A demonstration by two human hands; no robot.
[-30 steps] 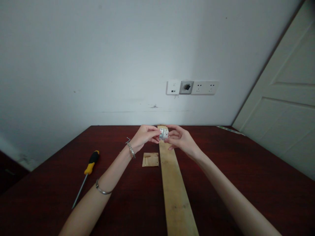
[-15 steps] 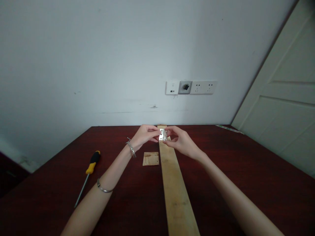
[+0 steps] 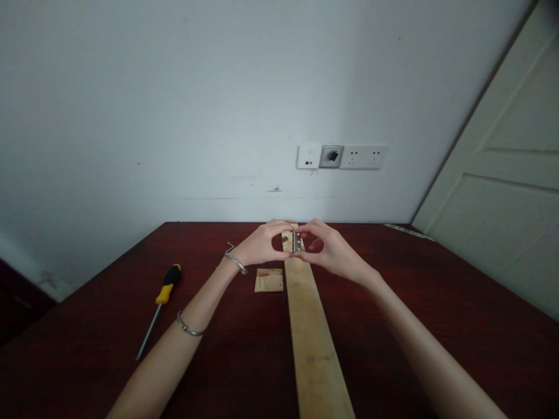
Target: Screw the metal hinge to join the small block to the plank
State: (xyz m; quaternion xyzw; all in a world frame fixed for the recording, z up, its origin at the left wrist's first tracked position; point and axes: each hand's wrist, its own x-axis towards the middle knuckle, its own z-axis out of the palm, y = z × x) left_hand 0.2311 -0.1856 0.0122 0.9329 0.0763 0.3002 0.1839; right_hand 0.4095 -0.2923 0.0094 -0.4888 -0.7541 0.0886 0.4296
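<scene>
A small metal hinge [image 3: 297,241] is held over the far end of a long wooden board [image 3: 309,317]. My left hand [image 3: 263,241] pinches its left side, thumb at the near edge and fingers at the far edge. My right hand [image 3: 328,247] grips the right side in the same way, thumb near and index finger far. The hinge is turned so that one narrow leaf with screw holes shows. A small square wooden piece [image 3: 269,280] lies just left of the board, below my left hand.
A yellow and black screwdriver [image 3: 168,285] lies on the dark red table [image 3: 227,361] at the left. Behind my left wrist a thin metal piece [image 3: 230,247] shows partly. Sockets [image 3: 363,156] sit on the wall, and a printed strip [image 3: 409,231] lies at the far right.
The hinge has turned from showing a broad, flat, bright face to a narrower one. My left hand has moved right, and its fingers now span the hinge's near and far edges.
</scene>
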